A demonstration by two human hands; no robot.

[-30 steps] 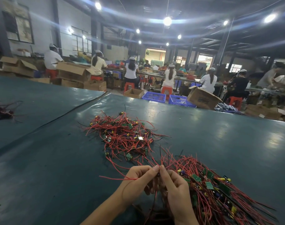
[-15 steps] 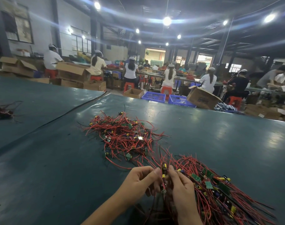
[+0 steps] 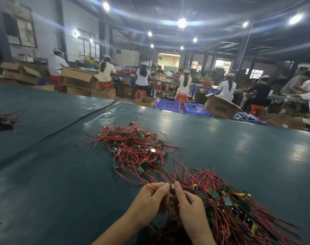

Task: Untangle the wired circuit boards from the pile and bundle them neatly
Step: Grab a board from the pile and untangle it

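A tangled pile (image 3: 134, 147) of small green circuit boards with red and black wires lies on the dark green table (image 3: 62, 183). A larger heap of wired boards (image 3: 230, 200) spreads to the lower right. My left hand (image 3: 150, 198) and my right hand (image 3: 189, 206) meet at the near edge of that heap. Both pinch one wired board (image 3: 172, 187), a small dark part with a yellow piece, between their fingertips. Red wires trail from it over my left fingers toward the far pile.
A small dark bundle of wires (image 3: 0, 121) lies at the far left of the table. A black seam (image 3: 76, 121) runs diagonally across the surface. Beyond the far table edge stand cardboard boxes (image 3: 219, 106), blue crates (image 3: 166, 105) and seated people at benches.
Both hands have lifted slightly and drawn the pinched board up and away from the near heap; its yellow part now shows between the fingertips.
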